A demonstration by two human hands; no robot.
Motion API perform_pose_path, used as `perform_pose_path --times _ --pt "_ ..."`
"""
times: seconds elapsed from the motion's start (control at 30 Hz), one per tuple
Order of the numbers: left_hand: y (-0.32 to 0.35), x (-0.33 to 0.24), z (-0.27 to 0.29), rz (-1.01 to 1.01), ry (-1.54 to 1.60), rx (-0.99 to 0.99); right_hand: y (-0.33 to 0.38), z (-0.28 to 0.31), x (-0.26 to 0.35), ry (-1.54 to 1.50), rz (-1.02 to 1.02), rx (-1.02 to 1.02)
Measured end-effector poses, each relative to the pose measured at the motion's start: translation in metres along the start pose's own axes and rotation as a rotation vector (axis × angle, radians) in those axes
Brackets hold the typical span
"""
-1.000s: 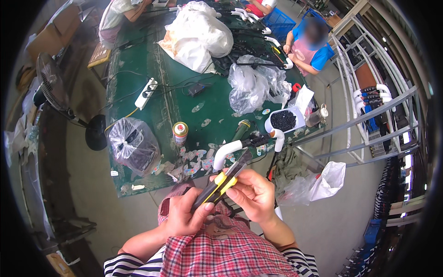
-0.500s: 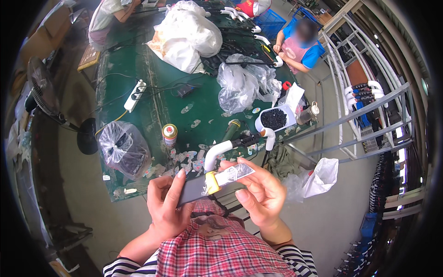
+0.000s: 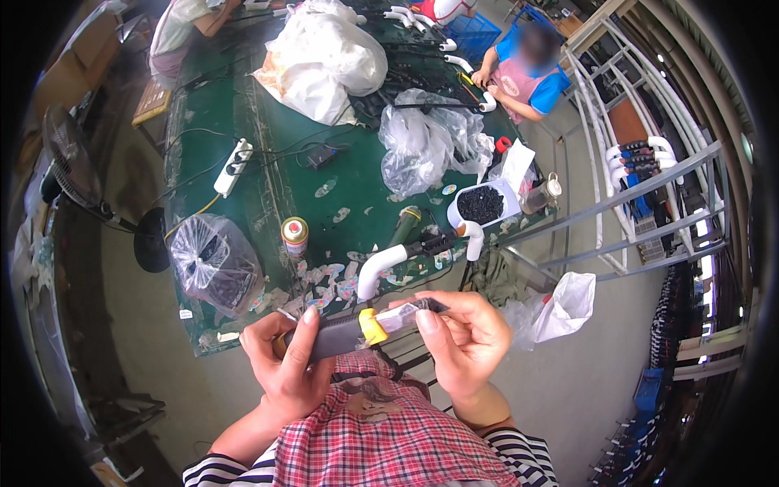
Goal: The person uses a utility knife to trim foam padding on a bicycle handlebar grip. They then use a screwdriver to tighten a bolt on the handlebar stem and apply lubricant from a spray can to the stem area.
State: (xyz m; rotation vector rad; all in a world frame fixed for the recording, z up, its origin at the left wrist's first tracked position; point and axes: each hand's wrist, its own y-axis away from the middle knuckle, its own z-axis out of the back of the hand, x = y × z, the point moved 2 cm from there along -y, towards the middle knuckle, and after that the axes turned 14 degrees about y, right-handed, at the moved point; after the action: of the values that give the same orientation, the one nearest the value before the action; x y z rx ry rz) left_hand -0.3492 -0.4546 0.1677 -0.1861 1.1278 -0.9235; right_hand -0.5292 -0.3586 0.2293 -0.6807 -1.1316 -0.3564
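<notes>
In front of my apron I hold a flat, dark-handled tool (image 3: 337, 338) with a yellow collar and a pale, shiny, blade-like end; its exact kind is unclear. My left hand (image 3: 286, 361) is closed round the dark handle, thumb along the top. The thumb and fingers of my right hand (image 3: 464, 341) pinch the far tip, where something dark and thin shows. Just beyond my hands, a white curved tube (image 3: 380, 268) with a black grip lies at the table's near edge.
On the green table (image 3: 300, 195) are a spray can (image 3: 294, 235), a tied bag (image 3: 213, 264), scattered label scraps (image 3: 329, 280), a power strip (image 3: 235, 168) and a tray (image 3: 513, 204) of black pieces. A co-worker (image 3: 527, 77) sits at the far right. Metal racks (image 3: 633, 239) stand to the right.
My right hand has closed from spread fingers into a pinch on the tool's tip, which now shows a dark bit. The tool has levelled slightly, and my left hand has shifted a little left.
</notes>
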Motion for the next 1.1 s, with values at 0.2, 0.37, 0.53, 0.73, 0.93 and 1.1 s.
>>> perform_pose_path --times 0.2,0.37,0.53,0.73,0.93,1.1 --pt "-0.003 -0.001 -0.001 0.020 -0.026 0.011 -0.005 0.001 0.001 0.145 0.030 -0.044" --pt "-0.006 -0.004 0.000 0.060 -0.016 0.037 -0.005 0.005 0.001 0.128 0.015 -0.014" --pt "-0.007 -0.005 0.001 0.077 -0.001 0.053 -0.005 0.006 0.001 0.102 0.043 0.006" --pt "-0.005 -0.005 0.002 0.068 -0.008 0.053 -0.008 0.003 0.004 0.125 0.051 -0.008" --pt "-0.004 -0.005 0.003 0.066 -0.005 0.062 -0.013 0.012 0.013 0.303 0.104 0.044" --pt "-0.003 -0.007 0.004 0.079 -0.003 0.066 -0.013 0.013 0.013 0.332 0.166 0.032"
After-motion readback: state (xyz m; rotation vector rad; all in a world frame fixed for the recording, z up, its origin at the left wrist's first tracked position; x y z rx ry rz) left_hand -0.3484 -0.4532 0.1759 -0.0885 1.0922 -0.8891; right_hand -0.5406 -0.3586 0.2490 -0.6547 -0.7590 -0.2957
